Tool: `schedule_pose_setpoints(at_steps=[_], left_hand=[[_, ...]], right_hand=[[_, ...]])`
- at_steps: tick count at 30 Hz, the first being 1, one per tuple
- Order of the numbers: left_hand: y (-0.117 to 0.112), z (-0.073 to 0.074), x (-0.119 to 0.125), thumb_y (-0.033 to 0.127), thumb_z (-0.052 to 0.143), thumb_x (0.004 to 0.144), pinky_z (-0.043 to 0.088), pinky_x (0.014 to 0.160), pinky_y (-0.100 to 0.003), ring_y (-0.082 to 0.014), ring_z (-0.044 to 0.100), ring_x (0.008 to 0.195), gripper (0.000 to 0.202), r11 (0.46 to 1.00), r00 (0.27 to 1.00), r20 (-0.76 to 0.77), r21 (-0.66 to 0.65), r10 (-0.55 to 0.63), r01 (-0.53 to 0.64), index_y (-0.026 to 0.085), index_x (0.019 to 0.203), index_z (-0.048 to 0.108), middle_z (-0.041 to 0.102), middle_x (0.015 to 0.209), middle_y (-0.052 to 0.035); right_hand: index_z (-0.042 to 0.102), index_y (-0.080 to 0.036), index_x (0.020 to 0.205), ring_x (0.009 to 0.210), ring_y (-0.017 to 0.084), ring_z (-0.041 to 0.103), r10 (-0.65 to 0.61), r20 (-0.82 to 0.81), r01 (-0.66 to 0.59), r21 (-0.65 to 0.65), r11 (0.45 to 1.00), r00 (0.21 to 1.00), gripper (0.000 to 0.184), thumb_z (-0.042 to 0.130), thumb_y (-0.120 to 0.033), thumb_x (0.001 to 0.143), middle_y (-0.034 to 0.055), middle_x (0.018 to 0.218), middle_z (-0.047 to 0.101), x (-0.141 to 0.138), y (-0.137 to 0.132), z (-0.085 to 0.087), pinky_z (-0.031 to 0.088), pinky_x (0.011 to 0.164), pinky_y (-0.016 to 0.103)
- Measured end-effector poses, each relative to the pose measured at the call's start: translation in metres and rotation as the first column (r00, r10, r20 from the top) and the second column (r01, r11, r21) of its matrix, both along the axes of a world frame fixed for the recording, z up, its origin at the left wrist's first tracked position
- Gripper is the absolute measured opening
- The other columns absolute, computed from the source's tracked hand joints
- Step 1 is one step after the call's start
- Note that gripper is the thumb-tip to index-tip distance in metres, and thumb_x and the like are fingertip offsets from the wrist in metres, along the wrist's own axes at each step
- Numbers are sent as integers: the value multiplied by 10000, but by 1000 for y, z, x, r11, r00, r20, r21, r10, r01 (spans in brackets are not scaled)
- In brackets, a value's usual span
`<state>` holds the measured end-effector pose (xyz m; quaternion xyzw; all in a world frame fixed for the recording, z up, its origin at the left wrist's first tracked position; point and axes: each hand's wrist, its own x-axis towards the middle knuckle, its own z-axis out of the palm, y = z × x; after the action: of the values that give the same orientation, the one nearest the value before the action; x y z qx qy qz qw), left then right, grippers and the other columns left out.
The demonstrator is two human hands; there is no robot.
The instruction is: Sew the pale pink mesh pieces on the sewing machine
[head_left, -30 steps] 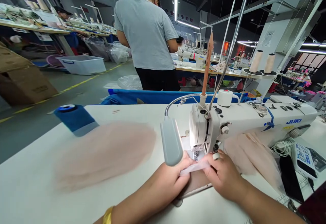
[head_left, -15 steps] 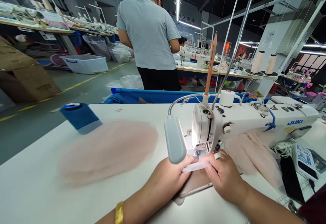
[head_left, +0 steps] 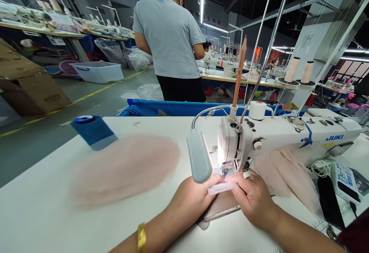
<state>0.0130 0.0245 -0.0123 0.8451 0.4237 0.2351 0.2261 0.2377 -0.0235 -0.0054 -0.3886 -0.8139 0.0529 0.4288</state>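
Note:
Both my hands are at the needle end of a white sewing machine point(head_left: 282, 128). My left hand point(head_left: 196, 195) pinches one end of a narrow, pale, sheer fabric strip point(head_left: 221, 188), partly hidden behind the grey lamp head point(head_left: 199, 156). On the strip's other end, my right hand point(head_left: 253, 197) is closed, thumb and fingers pressed together. The strip spans the gap between them, just in front of the presser foot point(head_left: 224, 172). Fingertips lie close to the foot; whether fabric is under it I cannot tell.
Sheer pinkish fabric point(head_left: 129, 170) lies on the table's left, near a blue thread cone point(head_left: 94, 133). More pink fabric point(head_left: 288, 172) bunches under the machine arm. A control box point(head_left: 346, 182) and black phone-like object point(head_left: 330, 201) sit right. A person point(head_left: 170, 38) stands beyond the table.
The view has shifted very slightly. My left forearm with its gold bracelet has moved a little to the right; both hands keep their grip on the strip beside the presser foot.

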Motion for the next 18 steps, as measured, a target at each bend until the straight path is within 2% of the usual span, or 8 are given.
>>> schedule_pose_setpoints(at_steps=[9,12,16,18], left_hand=[[2,9,3,436,465,1048,488,624,-258,-194,678,675,436,998,999,-29,-63,-16,15,239,696,631,695,701,16],[2,7,3,434,475,1050,476,595,-257,-192,672,647,419,999,1000,-26,-49,-12,11,244,722,654,701,700,16],[1,4,1,425,496,1072,513,646,-261,-196,707,699,377,1000,1000,0,-3,-6,6,262,824,727,762,790,15],[1,3,2,422,512,1071,510,634,-258,-192,700,682,375,1000,1000,18,29,0,-1,260,805,722,755,771,21]], right_hand=[[756,-233,1058,874,238,726,-67,-28,68,25,997,997,251,524,-185,1143,51,922,800,-2,2,-5,587,803,352],[755,-243,1051,859,229,727,-78,-33,78,20,997,996,247,530,-199,1144,38,899,790,-3,3,-6,587,782,337],[740,-248,1038,852,228,727,-62,-54,63,23,998,997,244,524,-194,1137,34,905,789,-4,3,-4,571,772,325],[726,-250,1022,850,227,726,-53,-64,54,23,998,997,242,523,-189,1138,32,922,798,-4,3,-4,562,775,323]])
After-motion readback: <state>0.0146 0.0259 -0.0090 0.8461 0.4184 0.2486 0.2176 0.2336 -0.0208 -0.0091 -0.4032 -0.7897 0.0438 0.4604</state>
